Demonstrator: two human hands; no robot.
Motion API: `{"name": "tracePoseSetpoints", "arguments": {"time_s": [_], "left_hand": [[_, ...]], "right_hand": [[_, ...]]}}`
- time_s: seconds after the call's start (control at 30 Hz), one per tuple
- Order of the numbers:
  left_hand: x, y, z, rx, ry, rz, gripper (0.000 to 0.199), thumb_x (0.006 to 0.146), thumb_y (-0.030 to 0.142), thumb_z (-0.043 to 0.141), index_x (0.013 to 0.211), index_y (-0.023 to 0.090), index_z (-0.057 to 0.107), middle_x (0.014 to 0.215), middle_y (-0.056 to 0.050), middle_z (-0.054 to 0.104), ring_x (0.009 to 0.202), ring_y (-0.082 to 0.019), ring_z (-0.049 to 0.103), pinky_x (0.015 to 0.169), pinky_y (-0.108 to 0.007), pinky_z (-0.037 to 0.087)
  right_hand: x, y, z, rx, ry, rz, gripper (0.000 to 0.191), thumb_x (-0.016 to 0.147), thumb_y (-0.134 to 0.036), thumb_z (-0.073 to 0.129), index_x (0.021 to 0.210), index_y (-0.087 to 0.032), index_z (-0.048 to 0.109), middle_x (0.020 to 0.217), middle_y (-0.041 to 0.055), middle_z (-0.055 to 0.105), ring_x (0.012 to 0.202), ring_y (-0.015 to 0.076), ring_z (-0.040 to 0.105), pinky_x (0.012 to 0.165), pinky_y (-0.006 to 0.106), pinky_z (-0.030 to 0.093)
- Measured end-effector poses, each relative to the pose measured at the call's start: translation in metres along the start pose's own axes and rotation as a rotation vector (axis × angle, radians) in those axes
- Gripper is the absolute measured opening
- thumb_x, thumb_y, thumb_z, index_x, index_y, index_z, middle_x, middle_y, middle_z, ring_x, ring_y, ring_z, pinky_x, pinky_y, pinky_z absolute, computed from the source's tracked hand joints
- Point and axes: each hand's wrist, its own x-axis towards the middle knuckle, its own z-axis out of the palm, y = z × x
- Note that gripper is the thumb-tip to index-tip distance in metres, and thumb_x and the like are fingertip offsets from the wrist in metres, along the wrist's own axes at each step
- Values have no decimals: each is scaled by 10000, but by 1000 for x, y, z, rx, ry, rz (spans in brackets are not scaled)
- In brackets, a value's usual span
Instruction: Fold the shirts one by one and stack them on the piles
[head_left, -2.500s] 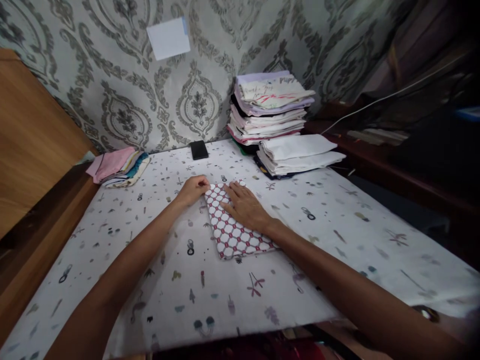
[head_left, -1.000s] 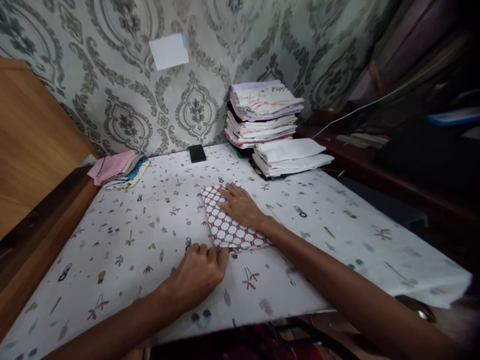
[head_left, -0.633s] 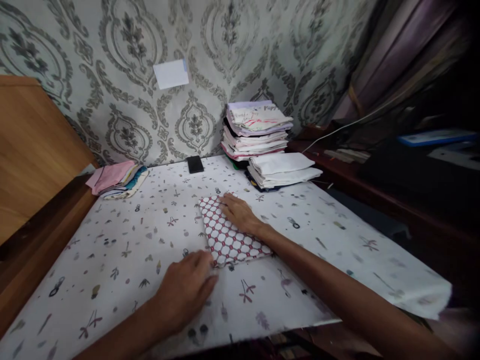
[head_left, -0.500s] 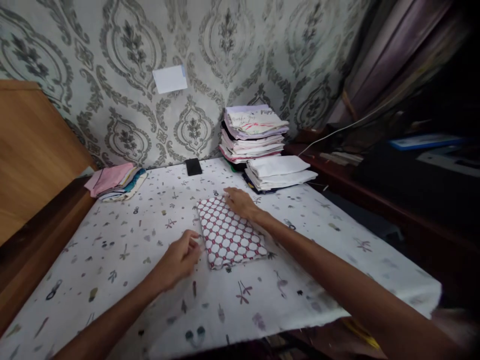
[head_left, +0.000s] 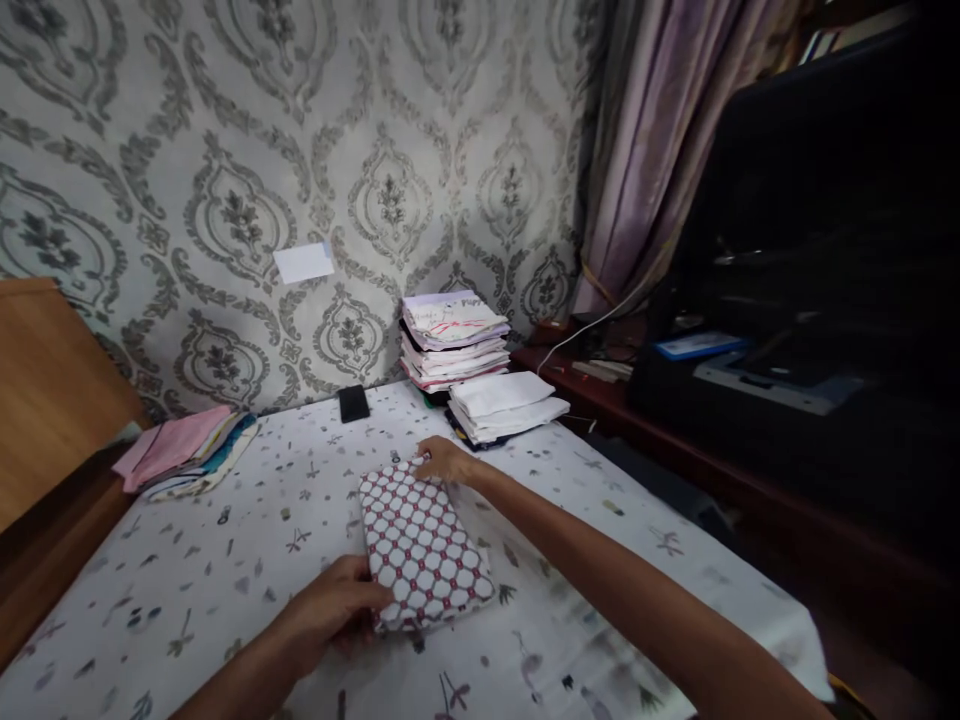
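A folded white cloth with a dark lattice and red dots (head_left: pixel 426 545) lies on the patterned bedsheet-like cover (head_left: pixel 277 560). My left hand (head_left: pixel 341 600) grips its near left corner, thumb on top and fingers tucked beneath. At the far edge, my right hand (head_left: pixel 444 462) pinches the cloth near its top right corner, with the fingertips partly hidden.
Behind stand a tall stack of folded garments (head_left: pixel 454 345) and a lower pile of white folded cloths (head_left: pixel 506 405). Folded coloured clothes (head_left: pixel 187 450) lie at left, a black flat object (head_left: pixel 353 403) by the wall. A dark red ledge (head_left: pixel 600 395) runs along the right.
My left hand has moved onto the patterned cloth's near left corner and closed on it. My right hand has closed on the far edge. The view has tilted up and shifted right.
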Motion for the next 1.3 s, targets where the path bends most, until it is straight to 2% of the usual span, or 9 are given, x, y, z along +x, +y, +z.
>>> {"name": "tracePoseSetpoints", "arguments": {"time_s": [0.13,0.2,0.3,0.6,0.77,0.87,1.0,1.13,1.3], "left_hand": [[-5,19,-5,-238,68,43,592,539,362,828,1075,198,635,932,-41,744,763,-200,688,642,-306,562],[0,35,-5,-312,89,76,646,526,364,861,1095,196,606,944,-59,747,766,-231,708,722,-388,601],[20,68,3,-302,102,167,532,581,312,873,1014,196,586,924,-74,744,753,-242,725,727,-406,616],[130,189,65,-235,124,444,240,719,125,755,849,180,560,712,7,663,537,-131,638,639,-337,607],[190,239,83,-210,175,492,180,779,124,692,920,184,598,713,16,658,553,-110,627,693,-334,608],[225,244,89,-178,219,484,158,804,117,646,942,180,602,697,23,645,555,-107,618,675,-311,602],[261,226,90,-114,275,440,127,760,94,649,836,173,586,605,36,578,540,-133,602,620,-308,584],[275,217,84,-87,269,472,126,750,108,646,770,182,546,624,32,584,553,-133,608,597,-278,562],[282,228,80,-65,299,576,107,791,141,622,816,200,536,707,37,584,635,-119,612,599,-225,540]], "right_hand": [[-17,19,-21,229,117,22,161,630,-164,717,739,-196,602,683,-41,583,742,162,598,595,222,433],[-24,32,-36,342,192,31,160,638,-185,687,754,-202,578,637,-55,538,676,150,567,562,221,411],[-31,58,-64,484,327,42,191,637,-257,679,758,-214,539,596,-66,506,587,132,515,524,225,382],[-20,139,-159,637,821,129,364,502,-390,749,721,-228,509,580,-77,464,544,115,421,502,239,328],[5,167,-184,623,977,202,278,561,-326,690,753,-235,510,637,-65,493,584,135,469,524,249,366],[18,184,-179,562,1025,265,226,560,-264,680,712,-232,515,642,-56,507,614,146,482,552,253,375],[25,205,-161,461,1013,347,219,511,-191,696,618,-229,509,599,-51,515,629,162,494,577,263,379],[25,211,-156,394,998,352,193,570,-253,692,679,-228,535,616,-48,537,627,169,516,577,270,398],[26,204,-162,276,995,325,165,654,-308,650,749,-228,541,697,-19,583,689,191,564,618,290,444]]}}
